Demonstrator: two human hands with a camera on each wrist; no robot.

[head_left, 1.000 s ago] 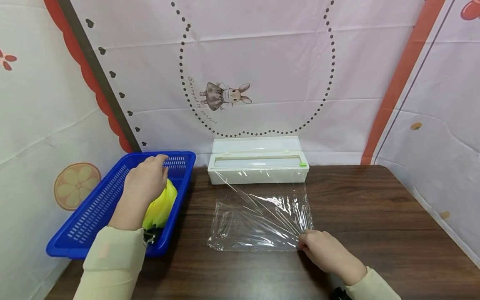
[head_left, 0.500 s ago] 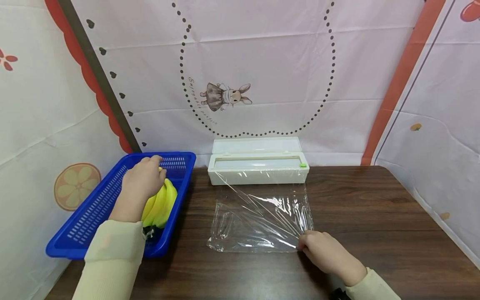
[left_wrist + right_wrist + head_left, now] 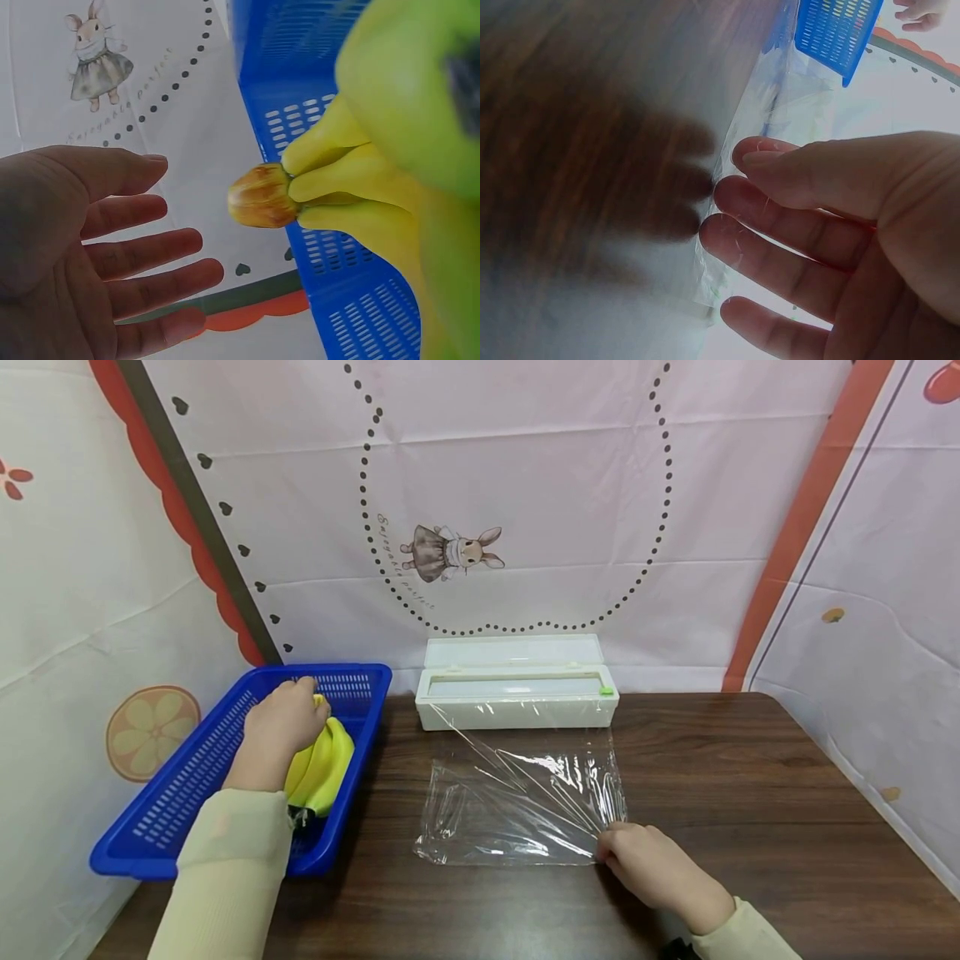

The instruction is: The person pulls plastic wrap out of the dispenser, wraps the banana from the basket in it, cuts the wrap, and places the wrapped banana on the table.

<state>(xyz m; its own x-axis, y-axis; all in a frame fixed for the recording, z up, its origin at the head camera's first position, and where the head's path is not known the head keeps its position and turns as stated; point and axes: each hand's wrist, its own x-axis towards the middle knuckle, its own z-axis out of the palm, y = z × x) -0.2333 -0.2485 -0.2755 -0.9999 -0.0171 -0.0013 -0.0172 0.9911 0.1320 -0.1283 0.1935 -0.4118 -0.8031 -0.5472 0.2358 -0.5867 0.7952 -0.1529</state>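
Note:
A bunch of yellow-green bananas [image 3: 322, 768] lies in the blue basket [image 3: 112, 856]. Over it is my left hand [image 3: 281, 727]; in the left wrist view its fingers are spread and nearly straight, beside the brown stem end [image 3: 262, 196] with a gap between. My right hand [image 3: 652, 868] pinches the near right corner of a clear cling film sheet [image 3: 517, 810] between thumb and fingers. Creases run from that grip across the sheet. The film reaches back to a white cling film dispenser [image 3: 517, 714] with its lid raised.
A green slide cutter [image 3: 606, 691] sits at the dispenser's right end. All of this stands on a dark wooden table [image 3: 750, 793], with printed cloth walls [image 3: 525, 485] behind and at both sides.
My left hand has drawn back slightly toward me and to the left, showing more of the bananas. The right hand and the film have stayed where they were.

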